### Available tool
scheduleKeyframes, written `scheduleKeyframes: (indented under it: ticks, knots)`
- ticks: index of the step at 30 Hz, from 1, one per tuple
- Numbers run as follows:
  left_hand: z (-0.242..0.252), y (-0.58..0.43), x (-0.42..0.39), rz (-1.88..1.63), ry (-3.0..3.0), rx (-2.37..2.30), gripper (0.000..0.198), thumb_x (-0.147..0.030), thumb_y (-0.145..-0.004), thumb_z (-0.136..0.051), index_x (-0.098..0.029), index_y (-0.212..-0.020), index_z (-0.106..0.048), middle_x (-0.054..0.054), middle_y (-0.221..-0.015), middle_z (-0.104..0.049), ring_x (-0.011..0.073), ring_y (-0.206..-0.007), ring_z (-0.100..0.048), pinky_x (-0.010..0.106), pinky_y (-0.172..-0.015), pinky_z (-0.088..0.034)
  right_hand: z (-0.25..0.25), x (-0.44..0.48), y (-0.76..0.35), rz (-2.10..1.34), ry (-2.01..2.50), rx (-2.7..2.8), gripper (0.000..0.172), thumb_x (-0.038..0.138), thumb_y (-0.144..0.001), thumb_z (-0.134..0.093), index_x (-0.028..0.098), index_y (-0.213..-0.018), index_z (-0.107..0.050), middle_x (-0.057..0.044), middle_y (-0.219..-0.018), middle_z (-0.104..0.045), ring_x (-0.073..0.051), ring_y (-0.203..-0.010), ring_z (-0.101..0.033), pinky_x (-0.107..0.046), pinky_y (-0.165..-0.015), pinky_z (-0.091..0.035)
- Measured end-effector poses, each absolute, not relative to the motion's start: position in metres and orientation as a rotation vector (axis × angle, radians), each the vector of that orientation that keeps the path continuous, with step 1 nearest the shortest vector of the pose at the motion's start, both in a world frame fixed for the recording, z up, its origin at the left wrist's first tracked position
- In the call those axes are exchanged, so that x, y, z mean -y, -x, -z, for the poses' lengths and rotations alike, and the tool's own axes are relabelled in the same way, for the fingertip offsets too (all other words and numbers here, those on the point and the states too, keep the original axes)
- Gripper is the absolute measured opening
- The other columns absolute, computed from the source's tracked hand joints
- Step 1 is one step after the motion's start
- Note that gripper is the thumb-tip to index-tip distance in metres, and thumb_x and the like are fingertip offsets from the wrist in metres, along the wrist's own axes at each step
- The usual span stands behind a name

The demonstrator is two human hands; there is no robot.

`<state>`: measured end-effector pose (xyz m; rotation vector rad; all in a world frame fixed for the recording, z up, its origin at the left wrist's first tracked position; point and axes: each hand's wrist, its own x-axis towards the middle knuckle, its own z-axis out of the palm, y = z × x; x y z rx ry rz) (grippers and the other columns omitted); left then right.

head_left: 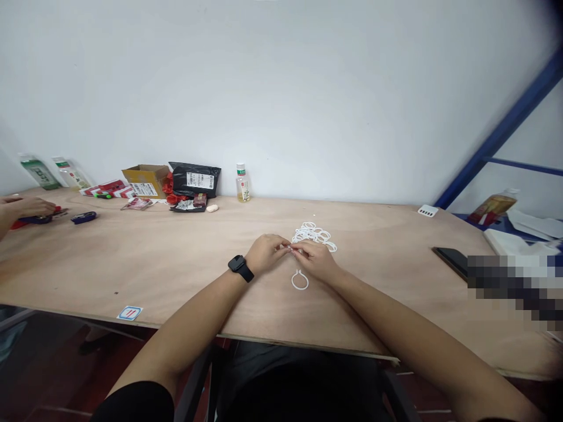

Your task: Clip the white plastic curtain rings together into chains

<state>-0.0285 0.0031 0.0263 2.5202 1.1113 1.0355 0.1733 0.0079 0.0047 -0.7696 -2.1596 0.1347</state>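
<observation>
My left hand [266,252] and my right hand [317,258] meet fingertip to fingertip just above the wooden table [373,293]. The fingers of both are closed in a pinch, and whatever lies between them is hidden or too small to name. Right behind my hands lies a loose pile of white plastic rings [323,234], partly covered by my right hand. A single white ring [299,288] with a small split tab at its top lies flat on the near side of my fingers. On my left wrist is a black watch [238,264].
A drink bottle [243,186] stands by the wall, with a black parcel bag [196,180] and a cardboard box [147,181] to its left. A phone [453,261] lies at the right. At the far left, another person's hand [30,207] is over a stapler-like blue item.
</observation>
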Motion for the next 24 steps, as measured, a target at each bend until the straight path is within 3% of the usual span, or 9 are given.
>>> scheduleKeyframes:
  ticks: [10, 24]
  knots:
    - [-0.0239, 0.0275, -0.0033, -1.251, -2.531, -0.915, 0.019, -0.030, -0.091, -0.059, -0.020, -0.094, -0.074, 0.005, -0.088, -0.075, 0.0149, -0.081, -0.067, 0.027, -0.078, -0.051, -0.0073, -0.0069, -0.1741, -0.214, 0.844, 2.011, 0.015, 0.026, -0.089, -0.059, 0.024, -0.095, -0.073, -0.001, -0.079, -0.073, -0.015, -0.065, -0.064, -0.028, -0.066, -0.050]
    - [-0.0209, 0.0207, 0.0021, -1.233, -2.624, -1.020, 0.018, -0.021, -0.090, -0.053, -0.021, -0.096, -0.070, 0.006, -0.094, -0.073, 0.0176, -0.089, -0.065, 0.034, -0.084, -0.047, -0.0054, -0.0032, -0.1723, -0.295, 0.885, 1.908, 0.015, 0.033, -0.086, -0.061, 0.023, -0.083, -0.072, -0.001, -0.066, -0.070, -0.015, -0.056, -0.061, -0.026, -0.054, -0.049]
